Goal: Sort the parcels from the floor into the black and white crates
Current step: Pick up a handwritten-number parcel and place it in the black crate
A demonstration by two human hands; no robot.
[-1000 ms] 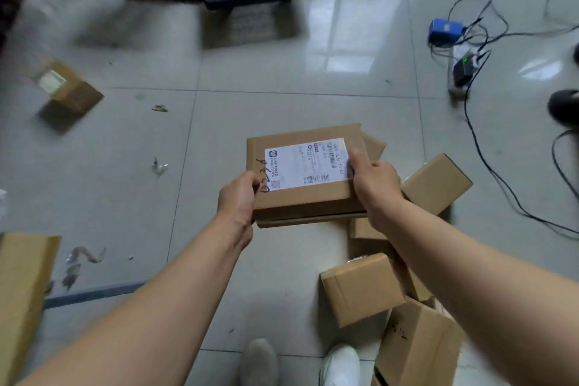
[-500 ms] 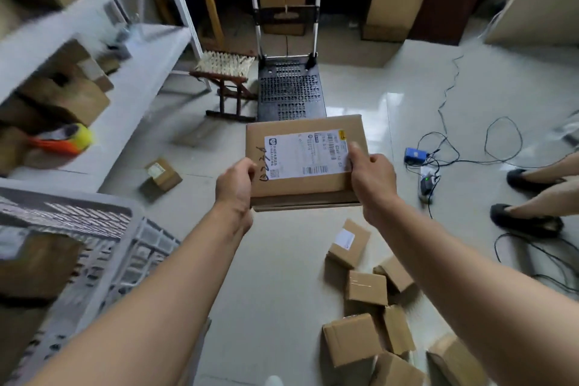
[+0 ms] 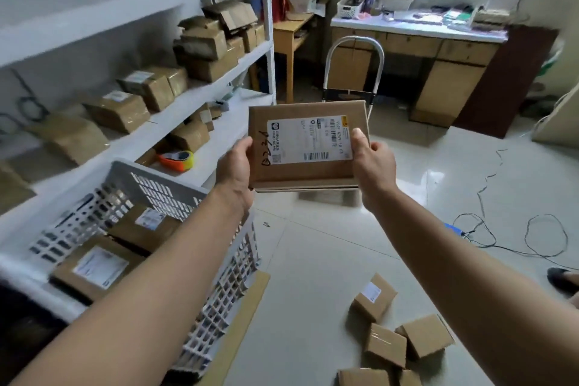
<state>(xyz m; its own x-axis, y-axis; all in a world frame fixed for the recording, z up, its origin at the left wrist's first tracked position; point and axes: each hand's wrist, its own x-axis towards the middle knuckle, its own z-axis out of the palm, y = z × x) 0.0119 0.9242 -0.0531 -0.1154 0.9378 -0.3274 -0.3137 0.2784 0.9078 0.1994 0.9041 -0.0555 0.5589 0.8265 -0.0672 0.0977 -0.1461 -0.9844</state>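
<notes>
I hold a flat brown parcel (image 3: 308,174) with a white shipping label and black handwriting in the air at chest height. My left hand (image 3: 235,166) grips its left edge and my right hand (image 3: 372,161) grips its right edge, thumb on the label. The white crate (image 3: 163,185) stands lower left, under my left forearm, with several labelled parcels (image 3: 94,269) inside. Several small brown parcels (image 3: 385,345) lie on the floor at lower right. A black shape at the bottom left corner may be the black crate (image 3: 18,323); I cannot tell.
White shelving (image 3: 200,122) with many parcels and an orange tape dispenser (image 3: 177,160) fills the left. A folding hand truck (image 3: 354,72) and a desk (image 3: 438,53) stand ahead. Cables (image 3: 501,238) run across the tiled floor at right, near another person's shoe (image 3: 560,283).
My view has risen from the floor to the room, and both hands have lifted the flat parcel higher. The white crate and the shelves have come into view on the left.
</notes>
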